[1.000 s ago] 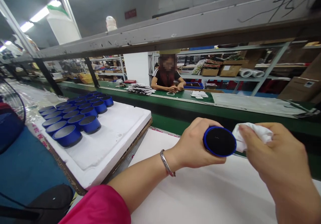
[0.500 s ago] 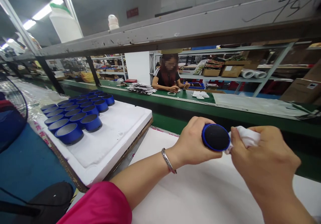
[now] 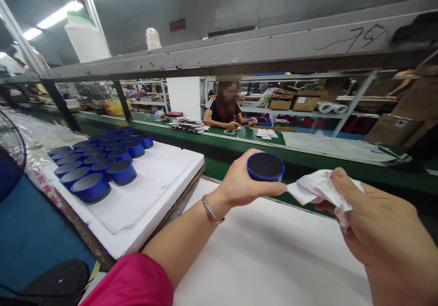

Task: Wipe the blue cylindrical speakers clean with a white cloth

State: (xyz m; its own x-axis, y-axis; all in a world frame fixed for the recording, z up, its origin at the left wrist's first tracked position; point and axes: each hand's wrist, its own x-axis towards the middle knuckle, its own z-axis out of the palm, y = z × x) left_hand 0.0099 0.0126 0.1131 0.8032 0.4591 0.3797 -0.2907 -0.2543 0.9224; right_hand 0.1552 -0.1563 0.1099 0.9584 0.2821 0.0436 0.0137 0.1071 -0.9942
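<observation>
Ample white surface (image 3: pixel 280 251) spreads before us, our left hand (image 3: pixel 239 182) clasping a blue cylinder (image 3: pixel 266 166), our right hand (image 3: pixel 372 214) pinching a cloth (image 3: pixel 316 187), a foam slab (image 3: pixel 164 173) flanking its left edge.

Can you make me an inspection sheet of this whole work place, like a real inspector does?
Surface: white work surface below the hands; white foam slab beside it.
Job's things: blue cylinder, black top facing up; white cloth, crumpled.
Clutter: loose pile of white pieces on the green bench.
Grips: left grip holds the cylinder; right grip holds the cloth.
Cables: what looks like a thin dark cord, lower left.
Surroundings: blue cylinders in rows on the slab; co-worker opposite.
</observation>
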